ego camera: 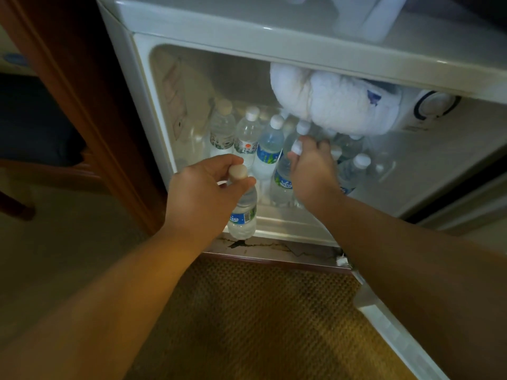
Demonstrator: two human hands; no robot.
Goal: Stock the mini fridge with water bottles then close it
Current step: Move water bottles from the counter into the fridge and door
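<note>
The left hand (204, 185) pinches a water bottle (243, 212) by its neck, fingers and thumb curled just under the cap, and holds it upright at the front lip of the open fridge (142, 86), its base hanging over the sill. The right hand (312, 174) reaches further in, its fingers curled round the top of a blue-labelled bottle (282, 176) that leans among the others. Behind both hands a row of bottles (247, 133) stands upright across the back of the compartment, white caps showing, with more crowded on the right, partly hidden by the hand. Above them bulges a thick lump of frost (329, 102) under the freezer box, and to its right sits a round dial (436, 104). The door (395, 322) swings open at lower right. A woven mat (247, 319) lies on the floor below, and dark wood furniture (68, 91) stands to the left.
</note>
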